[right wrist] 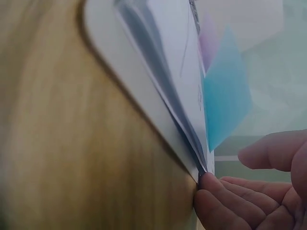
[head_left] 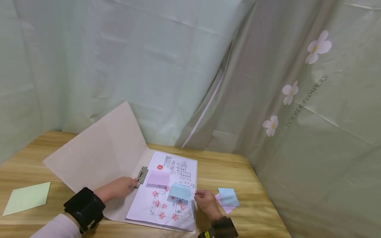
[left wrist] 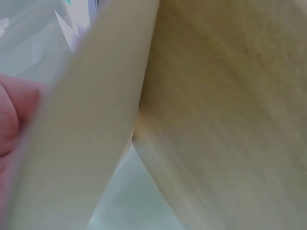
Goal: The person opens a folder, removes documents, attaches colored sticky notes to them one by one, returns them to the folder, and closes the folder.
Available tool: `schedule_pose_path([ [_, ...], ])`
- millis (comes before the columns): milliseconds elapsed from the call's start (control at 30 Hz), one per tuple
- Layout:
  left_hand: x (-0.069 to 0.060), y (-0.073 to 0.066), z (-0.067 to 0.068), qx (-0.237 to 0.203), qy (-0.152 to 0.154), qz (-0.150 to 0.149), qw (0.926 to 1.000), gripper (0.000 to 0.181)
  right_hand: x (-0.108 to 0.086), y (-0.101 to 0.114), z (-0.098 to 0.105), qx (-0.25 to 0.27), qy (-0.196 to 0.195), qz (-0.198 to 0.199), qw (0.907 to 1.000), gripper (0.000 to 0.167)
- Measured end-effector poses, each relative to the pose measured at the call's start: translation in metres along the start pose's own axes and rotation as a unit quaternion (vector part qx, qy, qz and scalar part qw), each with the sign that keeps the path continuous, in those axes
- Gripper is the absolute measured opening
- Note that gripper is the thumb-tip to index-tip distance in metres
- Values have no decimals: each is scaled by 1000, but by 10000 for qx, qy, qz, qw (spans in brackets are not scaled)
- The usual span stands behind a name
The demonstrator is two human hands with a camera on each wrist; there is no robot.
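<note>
A pale clip folder (head_left: 101,145) lies open on the table, its left cover raised at a slant. Printed drawings with red stamps (head_left: 162,213) lie under its metal clip (head_left: 142,175). My left hand (head_left: 119,188) reaches across the cover and grips the clip's lever end with curled fingers; in the left wrist view the cover (left wrist: 91,120) hides most of that hand. My right hand (head_left: 206,202) is at the right edge of the sheets. Its fingertips touch the paper edge in the right wrist view, the thumb (right wrist: 273,152) standing apart. A pink sticky note (head_left: 158,178) and a blue sticky note (head_left: 180,191) are on the top sheet.
Beside my right hand, another blue note (head_left: 228,197) overlaps a pink one (head_left: 229,209). A light green sheet (head_left: 28,197) lies at the table's left. Behind the wooden table (head_left: 220,172) hangs a pale curtain (head_left: 143,66) with printed flowers at right.
</note>
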State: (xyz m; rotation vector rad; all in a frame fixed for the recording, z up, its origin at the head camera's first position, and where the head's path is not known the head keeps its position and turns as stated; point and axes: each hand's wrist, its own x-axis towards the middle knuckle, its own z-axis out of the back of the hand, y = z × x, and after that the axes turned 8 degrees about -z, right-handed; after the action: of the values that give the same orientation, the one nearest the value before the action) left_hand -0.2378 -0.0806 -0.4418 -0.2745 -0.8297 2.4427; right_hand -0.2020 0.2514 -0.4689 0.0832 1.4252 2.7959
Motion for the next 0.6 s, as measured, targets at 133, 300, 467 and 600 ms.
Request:
schedule_pose_path([
  [133,-2,1,3,-214,-240,85,9994,33,1,0,-1,-74,-45,35,10000,23],
  [300,-7,-5,13,187,-919,-467,9945,38,1,1,-1,-118,-53,93,9999,23],
  [467,-12,-15,33,439,-1538,-701,9846,40,-1,0,-1,25,-21,48,10000,23],
  [600,-17,-18,53,626,-1827,-955,9765,41,0,-2,-1,55,-67,30,10000,23],
])
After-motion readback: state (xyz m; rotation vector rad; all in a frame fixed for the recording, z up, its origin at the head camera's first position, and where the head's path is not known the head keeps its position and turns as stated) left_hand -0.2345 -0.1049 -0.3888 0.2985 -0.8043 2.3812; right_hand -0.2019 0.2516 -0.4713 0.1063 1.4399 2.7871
